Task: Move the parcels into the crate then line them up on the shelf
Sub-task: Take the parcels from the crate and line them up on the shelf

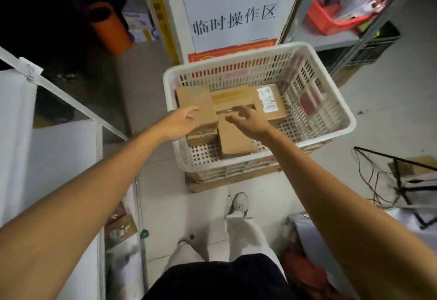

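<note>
A white perforated plastic crate [335, 101] stands on the floor ahead of me with several brown cardboard parcels inside. A small parcel [195, 101] lies on top at the crate's left, a wide flat one with a white label [267, 101] behind it, and another [234, 141] near the front wall. My left hand [181, 123] reaches over the crate's left rim with relaxed fingers at the near edge of the small top parcel. My right hand [248, 118] hovers over the middle parcels, fingers loosely spread, holding nothing.
A white board with a printed sign [234, 19] leans behind the crate. A white shelf rail [71, 101] and white surfaces run along my left. A metal rack with a red bin [331, 15] stands at the right. Black wire frame and cables [402, 181] lie on the floor.
</note>
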Demonstrator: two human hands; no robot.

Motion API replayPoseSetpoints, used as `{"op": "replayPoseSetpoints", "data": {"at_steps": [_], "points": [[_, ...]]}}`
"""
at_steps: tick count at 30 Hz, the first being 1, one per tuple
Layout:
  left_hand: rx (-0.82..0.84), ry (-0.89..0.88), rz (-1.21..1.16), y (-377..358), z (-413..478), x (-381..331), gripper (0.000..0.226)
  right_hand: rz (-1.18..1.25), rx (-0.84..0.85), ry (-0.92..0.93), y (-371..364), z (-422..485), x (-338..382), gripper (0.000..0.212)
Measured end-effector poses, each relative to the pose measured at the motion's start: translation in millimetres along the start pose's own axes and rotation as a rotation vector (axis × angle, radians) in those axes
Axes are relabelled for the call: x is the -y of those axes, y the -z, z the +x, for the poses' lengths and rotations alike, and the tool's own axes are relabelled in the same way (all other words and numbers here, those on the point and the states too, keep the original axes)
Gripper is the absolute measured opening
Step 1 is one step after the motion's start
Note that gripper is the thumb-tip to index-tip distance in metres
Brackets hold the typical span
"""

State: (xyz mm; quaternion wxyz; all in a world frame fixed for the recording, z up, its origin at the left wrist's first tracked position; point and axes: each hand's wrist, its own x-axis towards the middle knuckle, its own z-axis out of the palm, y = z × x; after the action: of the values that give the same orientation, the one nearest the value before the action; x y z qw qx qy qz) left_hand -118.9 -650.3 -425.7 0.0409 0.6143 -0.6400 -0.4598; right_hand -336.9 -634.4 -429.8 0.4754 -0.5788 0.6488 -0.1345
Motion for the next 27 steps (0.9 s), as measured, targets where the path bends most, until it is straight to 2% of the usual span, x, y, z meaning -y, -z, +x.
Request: {"op": "replayPoseSetpoints", "data": {"at_steps": [9, 15, 20, 27], "points": [[0.027, 0.094, -0.039, -26.0, 67.0, -0.1, 0.050, 0.079, 0.138, -0.123, 17.2, 77.8, -34.1, 0.058], [-0.066, 0.187, -0.045, -18.9, 106.9, 30.5, 0.050, 0.146, 0.202, -0.195, -1.3, 124.7, -28.1, 0.058], [-0.133, 0.207, -0.090, -16.7, 152.7, 55.0, 0.052, 0.185, 0.188, -0.297, -16.0, 172.6, -29.0, 0.055], [-0.284, 0.344, -0.173, -40.0, 216.4, 86.6, 0.066, 0.263, 0.142, -0.316, -56.3, 253.8, -37.7, 0.058]]}}
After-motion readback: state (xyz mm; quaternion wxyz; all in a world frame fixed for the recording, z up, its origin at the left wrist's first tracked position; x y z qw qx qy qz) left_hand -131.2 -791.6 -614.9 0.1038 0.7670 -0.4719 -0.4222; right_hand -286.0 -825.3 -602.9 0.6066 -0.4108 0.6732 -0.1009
